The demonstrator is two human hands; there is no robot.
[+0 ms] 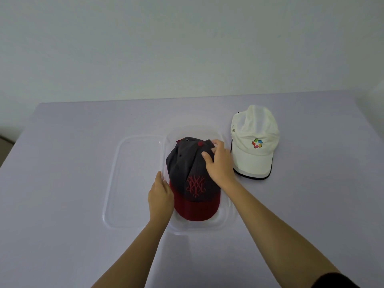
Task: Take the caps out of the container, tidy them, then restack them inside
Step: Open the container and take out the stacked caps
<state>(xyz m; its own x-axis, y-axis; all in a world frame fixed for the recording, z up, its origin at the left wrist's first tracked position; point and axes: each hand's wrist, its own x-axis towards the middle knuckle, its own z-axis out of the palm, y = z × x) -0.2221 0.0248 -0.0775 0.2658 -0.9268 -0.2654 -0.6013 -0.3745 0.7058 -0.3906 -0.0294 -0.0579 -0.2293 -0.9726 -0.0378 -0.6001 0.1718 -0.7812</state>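
Fingers (pixel 218 144), R hand (pixel 218 164): pinch on dark cap (pixel 187 163)

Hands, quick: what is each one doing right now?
Left hand: open, flat against the side of the clear container.
Right hand: pinching the crown of the dark cap.

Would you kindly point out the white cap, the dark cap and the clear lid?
white cap (pixel 251 160): head view, front panel below the logo.
dark cap (pixel 182 163): head view, left side of its crown.
clear lid (pixel 135 179): head view, its flat middle.
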